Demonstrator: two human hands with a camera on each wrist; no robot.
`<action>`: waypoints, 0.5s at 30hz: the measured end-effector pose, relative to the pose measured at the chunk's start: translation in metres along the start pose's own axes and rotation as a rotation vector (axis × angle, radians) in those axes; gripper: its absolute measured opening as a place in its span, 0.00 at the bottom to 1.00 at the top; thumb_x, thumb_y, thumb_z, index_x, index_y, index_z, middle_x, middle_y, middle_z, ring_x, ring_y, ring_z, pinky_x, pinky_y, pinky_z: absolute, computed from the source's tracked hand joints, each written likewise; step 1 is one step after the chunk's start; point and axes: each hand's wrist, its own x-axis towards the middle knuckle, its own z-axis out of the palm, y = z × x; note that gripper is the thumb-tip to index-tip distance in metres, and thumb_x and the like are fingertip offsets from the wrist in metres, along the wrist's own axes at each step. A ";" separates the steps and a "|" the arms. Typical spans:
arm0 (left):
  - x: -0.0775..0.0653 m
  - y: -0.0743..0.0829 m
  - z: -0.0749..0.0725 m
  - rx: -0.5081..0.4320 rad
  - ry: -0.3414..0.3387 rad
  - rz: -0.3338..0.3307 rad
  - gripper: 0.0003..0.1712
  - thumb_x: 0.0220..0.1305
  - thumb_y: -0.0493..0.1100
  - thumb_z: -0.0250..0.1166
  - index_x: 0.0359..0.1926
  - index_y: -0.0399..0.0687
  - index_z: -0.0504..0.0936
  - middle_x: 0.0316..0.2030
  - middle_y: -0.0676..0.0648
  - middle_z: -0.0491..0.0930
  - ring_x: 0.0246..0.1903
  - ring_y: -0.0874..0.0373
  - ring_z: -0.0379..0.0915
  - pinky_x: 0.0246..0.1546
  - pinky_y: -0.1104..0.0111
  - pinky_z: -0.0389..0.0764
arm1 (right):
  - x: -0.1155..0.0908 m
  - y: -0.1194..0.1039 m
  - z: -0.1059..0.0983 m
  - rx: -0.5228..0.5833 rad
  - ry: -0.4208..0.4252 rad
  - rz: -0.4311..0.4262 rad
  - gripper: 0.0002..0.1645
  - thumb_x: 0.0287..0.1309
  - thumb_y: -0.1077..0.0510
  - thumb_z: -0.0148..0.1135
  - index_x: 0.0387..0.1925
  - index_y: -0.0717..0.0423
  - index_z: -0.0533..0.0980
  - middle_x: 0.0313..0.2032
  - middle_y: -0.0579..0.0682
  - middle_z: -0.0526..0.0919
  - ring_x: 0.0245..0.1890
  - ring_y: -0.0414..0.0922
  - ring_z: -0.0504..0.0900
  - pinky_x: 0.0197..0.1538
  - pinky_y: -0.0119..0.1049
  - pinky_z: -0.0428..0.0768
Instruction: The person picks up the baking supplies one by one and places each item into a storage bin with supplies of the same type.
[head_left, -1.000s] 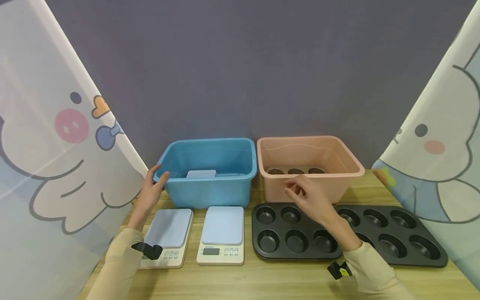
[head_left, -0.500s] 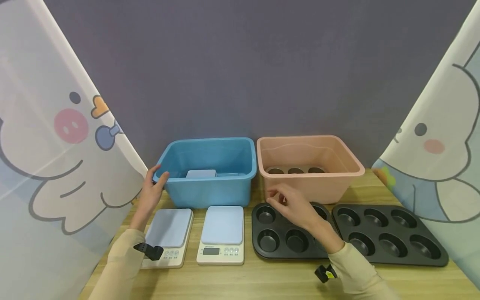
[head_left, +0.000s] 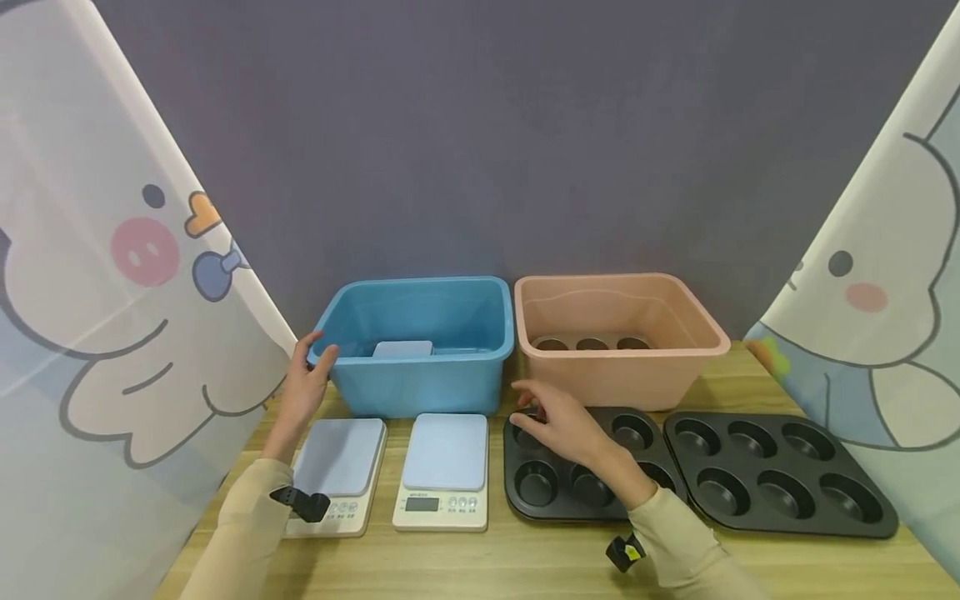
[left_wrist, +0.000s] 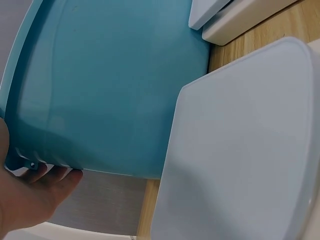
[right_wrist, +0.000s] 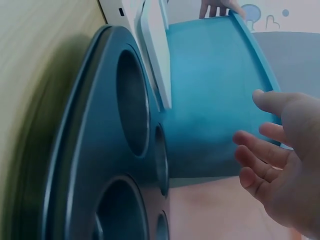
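Observation:
My left hand (head_left: 302, 392) grips the front left corner of the blue plastic tub (head_left: 420, 390). In the left wrist view its fingers (left_wrist: 62, 187) reach in under the tub's rim. Inside that tub lies a kitchen scale with a pale platform (head_left: 403, 348). My right hand (head_left: 566, 429) is over the back left part of a black muffin tin (head_left: 561, 458), fingers loosely bent and holding nothing. The right wrist view has this hand overlapping the blue tub's corner. A pink tub (head_left: 611, 382) stands behind the tin, with another muffin tin (head_left: 572, 342) in it.
Two kitchen scales stand side by side before the blue tub, the left scale (head_left: 339, 458) partly behind my wrist and the right scale (head_left: 446, 454) in full view. Another muffin tin (head_left: 726, 455) lies at the right. Printed curtains flank the wooden table (head_left: 420, 567).
My right hand has moved left and slightly down, from in front of the pink tub to the left end of the near muffin tin. The left hand stays on the blue tub.

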 end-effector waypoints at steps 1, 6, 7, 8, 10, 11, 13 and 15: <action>0.000 -0.001 0.000 0.007 0.006 -0.003 0.40 0.74 0.62 0.50 0.78 0.51 0.50 0.71 0.31 0.57 0.63 0.43 0.60 0.62 0.50 0.66 | 0.001 0.000 0.002 -0.002 -0.007 0.005 0.31 0.64 0.49 0.66 0.65 0.54 0.71 0.48 0.51 0.84 0.39 0.47 0.80 0.42 0.37 0.78; -0.003 -0.004 -0.001 0.024 0.026 -0.012 0.39 0.75 0.62 0.49 0.78 0.50 0.51 0.65 0.33 0.62 0.59 0.47 0.61 0.58 0.57 0.65 | 0.005 -0.002 0.015 -0.006 -0.051 0.028 0.32 0.65 0.47 0.64 0.66 0.54 0.71 0.49 0.52 0.83 0.39 0.47 0.80 0.42 0.36 0.77; -0.003 -0.004 -0.001 0.026 0.025 -0.012 0.40 0.75 0.62 0.48 0.78 0.50 0.51 0.66 0.32 0.61 0.60 0.46 0.61 0.60 0.55 0.66 | 0.005 -0.002 0.018 0.001 -0.061 0.031 0.32 0.65 0.47 0.64 0.66 0.55 0.70 0.49 0.52 0.83 0.40 0.47 0.80 0.43 0.37 0.77; -0.003 -0.005 -0.001 0.023 0.020 -0.010 0.40 0.75 0.62 0.48 0.78 0.49 0.50 0.67 0.31 0.60 0.61 0.45 0.61 0.62 0.52 0.66 | 0.006 -0.002 0.020 0.009 -0.068 0.032 0.33 0.65 0.47 0.64 0.66 0.55 0.70 0.49 0.53 0.83 0.42 0.48 0.81 0.44 0.39 0.78; -0.003 -0.004 -0.001 0.017 0.013 -0.009 0.41 0.74 0.63 0.49 0.78 0.49 0.50 0.69 0.30 0.58 0.63 0.43 0.60 0.63 0.48 0.64 | 0.007 -0.003 0.024 0.019 -0.079 0.038 0.34 0.64 0.48 0.65 0.67 0.56 0.69 0.48 0.53 0.83 0.45 0.50 0.82 0.48 0.43 0.79; -0.003 -0.004 -0.001 0.018 0.011 -0.009 0.41 0.74 0.63 0.49 0.78 0.50 0.50 0.69 0.30 0.58 0.62 0.43 0.60 0.63 0.48 0.65 | 0.008 -0.003 0.027 0.023 -0.081 0.039 0.34 0.64 0.48 0.66 0.67 0.56 0.69 0.48 0.53 0.84 0.47 0.51 0.82 0.50 0.44 0.79; -0.002 -0.003 0.000 0.024 0.013 -0.010 0.40 0.74 0.63 0.49 0.78 0.50 0.51 0.65 0.30 0.61 0.60 0.44 0.62 0.60 0.51 0.67 | 0.009 -0.004 0.030 0.028 -0.080 0.040 0.35 0.63 0.48 0.66 0.67 0.57 0.69 0.47 0.54 0.84 0.50 0.52 0.81 0.53 0.47 0.78; -0.001 -0.002 0.001 0.022 0.017 -0.010 0.40 0.74 0.63 0.49 0.77 0.51 0.52 0.61 0.32 0.63 0.56 0.46 0.62 0.55 0.57 0.66 | 0.010 -0.004 0.034 0.019 -0.085 0.054 0.35 0.63 0.47 0.66 0.67 0.57 0.69 0.47 0.53 0.84 0.52 0.52 0.80 0.55 0.49 0.77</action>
